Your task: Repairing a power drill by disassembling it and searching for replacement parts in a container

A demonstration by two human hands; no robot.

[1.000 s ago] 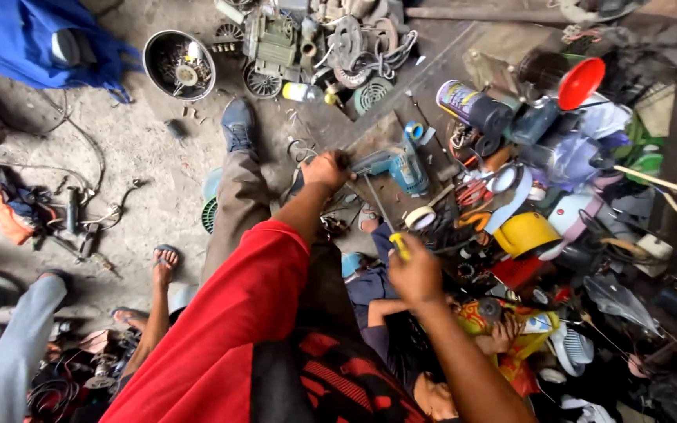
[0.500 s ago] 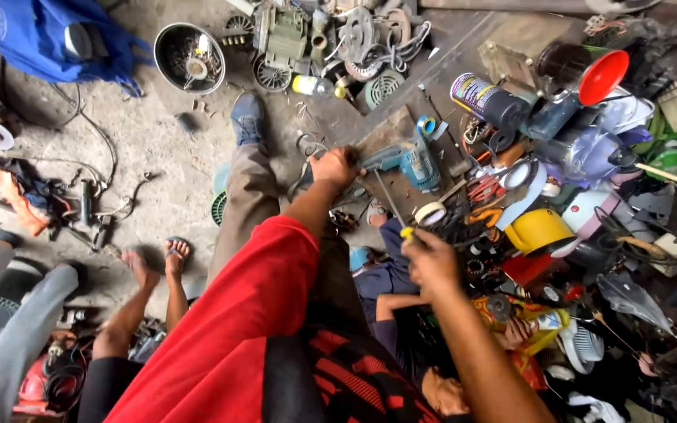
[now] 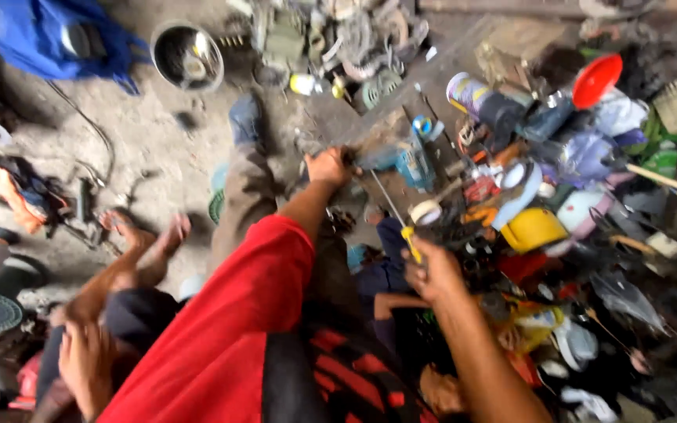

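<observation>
Here, closest to you, your right hand (image 3: 432,270) is closed in a fist around a screwdriver (image 3: 401,227) with a yellow handle, its thin shaft running up and away toward the work. So the tool is gripped, not resting. Beyond it, your left hand (image 3: 329,166), at the end of the red sleeve (image 3: 252,313), is clamped on the rear of a blue power drill (image 3: 405,160) that lies on a dark slab on the ground; the fingers are curled over it, though the blur hides exactly how they sit. The screwdriver tip looks to end just short of the drill body, near a roll of tape (image 3: 425,211); I cannot tell whether it touches anything.

Judging from this, you are at the approach: the drill is steadied, the driver is lined up, and no screw is engaged yet. The next move calls for a firm hold with the left hand while the tip finds its seat, straight in line with the shaft.

Farther out, a yellow hard hat (image 3: 533,229) and a red funnel (image 3: 595,80) sit among the clutter to the right, and a metal bowl (image 3: 187,56) lies well apart at the far left. Another person's bare feet (image 3: 146,239) rest nearby on the left.
</observation>
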